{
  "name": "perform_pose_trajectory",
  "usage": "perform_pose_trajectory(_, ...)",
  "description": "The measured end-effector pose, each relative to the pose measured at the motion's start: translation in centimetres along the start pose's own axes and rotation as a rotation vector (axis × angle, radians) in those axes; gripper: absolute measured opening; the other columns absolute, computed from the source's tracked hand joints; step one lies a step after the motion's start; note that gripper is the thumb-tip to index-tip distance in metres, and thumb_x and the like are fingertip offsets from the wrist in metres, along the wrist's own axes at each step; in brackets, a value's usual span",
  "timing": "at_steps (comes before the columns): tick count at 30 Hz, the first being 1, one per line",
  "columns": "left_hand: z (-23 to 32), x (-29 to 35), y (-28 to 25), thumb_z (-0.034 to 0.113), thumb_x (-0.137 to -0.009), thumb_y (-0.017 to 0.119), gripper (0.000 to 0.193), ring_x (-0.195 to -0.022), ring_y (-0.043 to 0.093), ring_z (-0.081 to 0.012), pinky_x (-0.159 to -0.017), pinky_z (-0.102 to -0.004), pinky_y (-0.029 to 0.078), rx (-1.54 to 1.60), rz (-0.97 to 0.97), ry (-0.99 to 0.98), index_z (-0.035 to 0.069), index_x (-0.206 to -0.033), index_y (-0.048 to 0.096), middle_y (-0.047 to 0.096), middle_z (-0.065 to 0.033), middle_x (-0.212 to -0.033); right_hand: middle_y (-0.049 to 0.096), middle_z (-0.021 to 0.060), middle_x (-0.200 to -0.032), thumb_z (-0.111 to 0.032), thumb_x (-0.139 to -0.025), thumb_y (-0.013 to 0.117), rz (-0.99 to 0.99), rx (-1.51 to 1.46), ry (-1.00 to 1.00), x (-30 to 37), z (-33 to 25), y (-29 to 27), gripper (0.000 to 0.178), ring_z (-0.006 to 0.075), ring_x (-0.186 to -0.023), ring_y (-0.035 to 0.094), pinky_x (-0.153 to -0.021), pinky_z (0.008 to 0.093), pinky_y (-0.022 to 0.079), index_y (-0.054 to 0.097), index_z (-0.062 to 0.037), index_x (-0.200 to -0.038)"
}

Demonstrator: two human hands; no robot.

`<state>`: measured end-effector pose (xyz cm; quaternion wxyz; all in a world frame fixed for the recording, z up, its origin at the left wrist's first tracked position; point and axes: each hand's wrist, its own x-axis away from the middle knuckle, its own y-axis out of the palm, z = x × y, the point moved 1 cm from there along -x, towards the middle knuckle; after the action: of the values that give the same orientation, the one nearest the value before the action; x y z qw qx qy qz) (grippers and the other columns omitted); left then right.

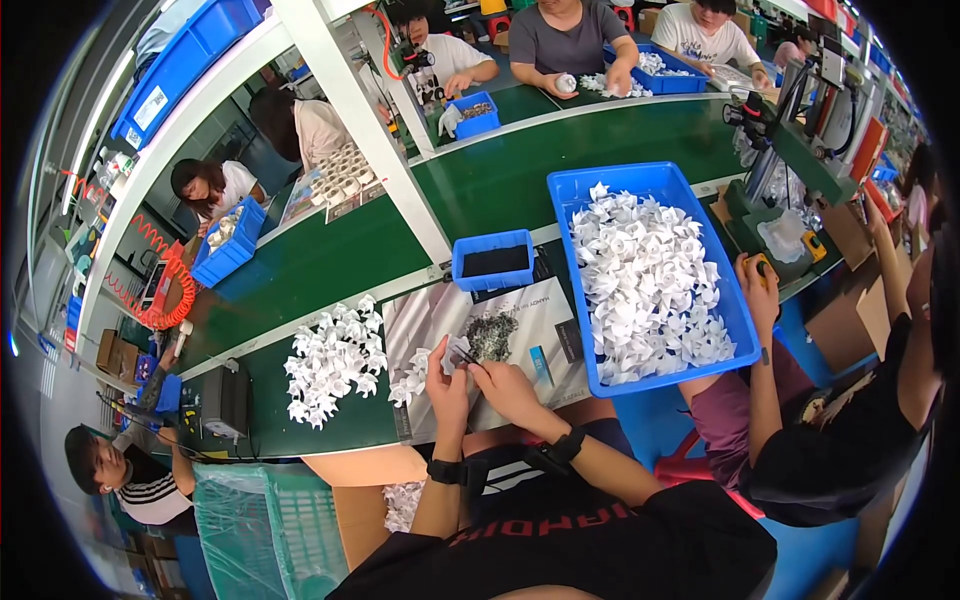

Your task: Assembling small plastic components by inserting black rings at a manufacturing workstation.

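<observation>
My left hand [446, 392] is closed, its fingertips pinching a small white plastic part [457, 346]. My right hand [508, 393] comes in from the right, fingers closed on a thin dark tool [465, 356] that looks like tweezers; its tip meets the white part. Just beyond the hands, a loose heap of tiny dark pieces [492, 335] lies on a flat printed sheet [425, 310]. Several white petal-shaped parts [408, 385] sit beside my left hand, and a larger pile of them [335, 362] spreads further left on the green table.
A big blue tray [655, 382] full of white parts stands to the right, with a small blue bin [493, 284] of black material beyond the sheet. A white post [385, 150] rises ahead. At right sits a co-worker [830, 430]. A green crate [265, 530] is at lower left.
</observation>
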<state>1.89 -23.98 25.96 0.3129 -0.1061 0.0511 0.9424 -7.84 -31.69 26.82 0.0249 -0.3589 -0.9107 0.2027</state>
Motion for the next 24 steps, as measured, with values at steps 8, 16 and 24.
perform_pose_trajectory(8, 0.3, -0.1, -0.1, -0.009, -0.078, 0.044, 0.055, -0.083, 0.051, -0.0067, -0.070, -0.0181, 0.043, 0.017, -0.022, -0.012, 0.001, -0.131, 0.048, 0.053, -0.0041, -0.116, 0.061, 0.0271, -0.077, -0.033, -0.094, 0.046, -0.023, -0.092, -0.012, -0.6, 0.0, 0.2, 0.042, 0.0449, -0.077, 0.059, -0.067, 0.0510, 0.044, 0.061, 0.0031, -0.078)
perform_pose_trajectory(16, 0.0, -0.2, -0.2, -0.009, -0.078, 0.044, 0.055, -0.089, 0.054, -0.0090, -0.075, -0.0210, 0.046, 0.079, 0.000, 0.004, 0.001, -0.131, 0.048, 0.054, -0.0058, -0.117, 0.061, 0.0264, -0.079, -0.033, -0.094, 0.045, -0.087, -0.124, -0.046, -0.9, -0.1, -0.3, 0.043, 0.0452, -0.079, 0.058, -0.069, 0.0507, 0.044, 0.060, 0.0041, -0.078)
perform_pose_trajectory(24, 0.5, -0.1, 0.0, -0.008, -0.078, 0.044, 0.054, -0.088, 0.054, -0.0088, -0.075, -0.0211, 0.046, 0.045, 0.001, -0.023, 0.000, -0.131, 0.049, 0.054, -0.0060, -0.116, 0.061, 0.0269, -0.081, -0.032, -0.094, 0.046, -0.001, -0.045, 0.005, -0.6, -1.1, 0.4, 0.042, 0.0445, -0.079, 0.058, -0.069, 0.0499, 0.044, 0.060, 0.0042, -0.079)
